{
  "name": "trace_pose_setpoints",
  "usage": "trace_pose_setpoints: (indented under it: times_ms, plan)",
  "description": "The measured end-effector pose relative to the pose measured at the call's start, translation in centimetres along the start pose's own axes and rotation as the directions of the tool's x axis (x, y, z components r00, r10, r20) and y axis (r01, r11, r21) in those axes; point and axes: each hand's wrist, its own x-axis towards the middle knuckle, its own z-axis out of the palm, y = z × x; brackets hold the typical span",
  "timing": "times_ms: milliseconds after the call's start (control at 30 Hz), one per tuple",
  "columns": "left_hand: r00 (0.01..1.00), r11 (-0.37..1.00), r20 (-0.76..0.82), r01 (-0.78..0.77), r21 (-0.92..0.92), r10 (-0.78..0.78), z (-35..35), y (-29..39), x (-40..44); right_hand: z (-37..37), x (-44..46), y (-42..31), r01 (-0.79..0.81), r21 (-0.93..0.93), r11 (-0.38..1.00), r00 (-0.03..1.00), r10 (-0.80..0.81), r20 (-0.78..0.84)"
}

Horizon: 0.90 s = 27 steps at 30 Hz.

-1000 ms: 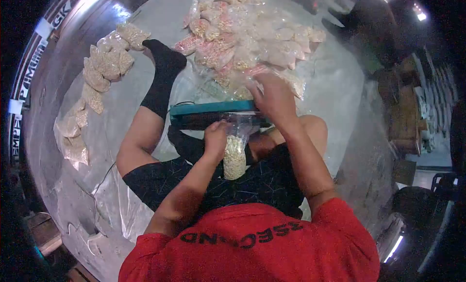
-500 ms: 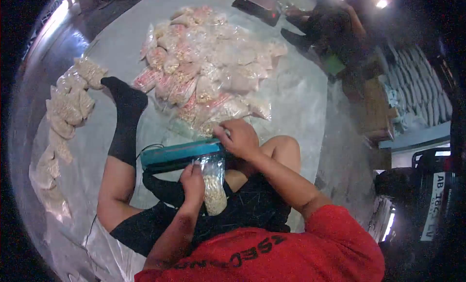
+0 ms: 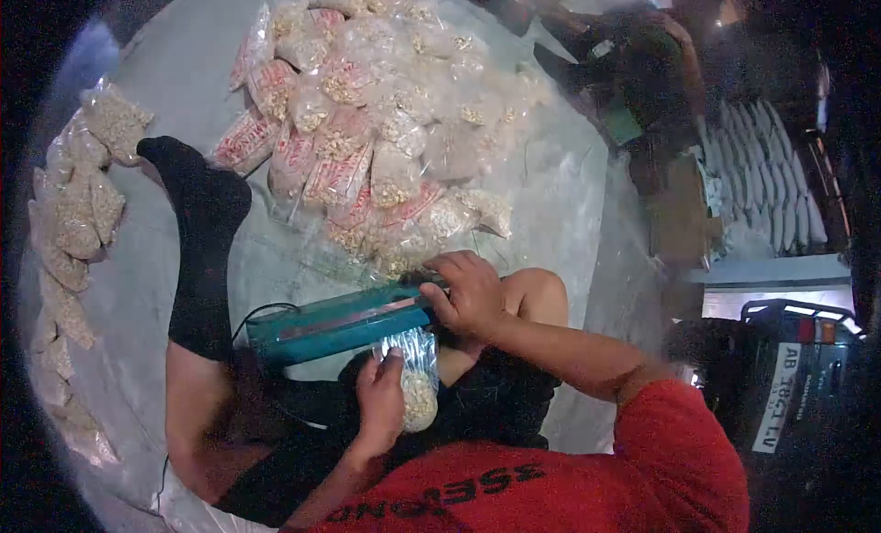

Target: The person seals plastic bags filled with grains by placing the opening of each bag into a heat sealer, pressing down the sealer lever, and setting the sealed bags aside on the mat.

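Observation:
My left hand point(image 3: 381, 400) pinches the side of a clear plastic bag point(image 3: 420, 395) partly filled with pale, kernel-like pieces. The bag's upper end lies against the front edge of a teal heat sealer point(image 3: 321, 336) with a long metallic strip along it. At the sealer's right end, my right hand point(image 3: 466, 294) is curled, thumb toward me, fingers over its far side. Just beyond the sealer, a large pile of filled clear bags point(image 3: 395, 157), several with red print, covers the pale floor sheet point(image 3: 551, 212).
A row of filled bags point(image 3: 78, 194) curves along the left, past my black-socked foot point(image 3: 193, 184). A cable leaves the sealer's left end. Another person point(image 3: 633, 65) sits at the upper right, near stacked white packs point(image 3: 762, 175). A vehicle with a plate point(image 3: 778, 395) stands right.
The view has tilted and shifted. The sealer's metallic strip shows now. The bag's top looks nearer the sealer's front edge, and my right hand has moved lower around the sealer's end.

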Motion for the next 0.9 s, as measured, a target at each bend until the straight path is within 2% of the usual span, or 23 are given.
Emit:
trace_pose_setpoints:
  times_ms: [67, 200, 467, 533, 633, 700, 767, 833, 900]
  plan:
    - [0.999, 0.999, 0.017, 0.052, -0.003, -0.052, -0.2, 0.5, 0.2, 0.2, 0.1, 0.4, 0.014, -0.029, 0.999, 1.000, -0.013, 0.024]
    - [0.999, 0.999, 0.036, 0.036, -0.001, -0.036, -0.6, 0.1, 1.0, 0.2, 0.2, 0.5, 0.036, -0.036, 0.999, 0.998, -0.033, 0.061]
    - [0.994, 0.994, 0.039, 0.100, 0.047, -0.102, 0.3, 1.3, -0.6, -0.1, -0.4, 0.3, 0.027, -0.043, 0.999, 0.999, -0.027, 0.020]
    - [0.998, 0.998, -0.013, 0.064, -0.024, -0.065, 1.0, 1.2, -1.1, -0.3, -0.6, 0.0, 0.026, -0.047, 0.999, 1.000, -0.026, -0.003]
    - [0.999, 0.996, -0.010, -0.048, 0.076, 0.048, 0.6, 0.1, -0.7, -0.4, -0.9, -0.1, 0.027, 0.000, 1.000, 0.997, -0.027, -0.076]
    - [0.993, 0.989, -0.048, -0.105, 0.107, 0.111, 0.7, -0.5, -0.9, -0.2, -1.1, 0.1, 0.002, -0.001, 1.000, 0.998, -0.002, -0.057]
    - [0.986, 0.976, -0.016, -0.160, 0.149, 0.164, 0.0, -1.5, -0.4, -0.4, -1.2, 0.1, 0.021, 0.014, 1.000, 0.995, -0.020, -0.095]
    - [0.981, 0.977, -0.015, -0.193, 0.096, 0.195, 0.0, -2.1, 0.1, -0.4, -1.6, 0.0, 0.036, 0.018, 0.999, 0.990, -0.033, -0.136]
    - [0.936, 0.838, 0.019, -0.324, 0.440, 0.352, -0.3, -2.0, 0.4, -0.3, -2.0, 0.0, 0.011, 0.006, 1.000, 0.982, -0.010, -0.190]
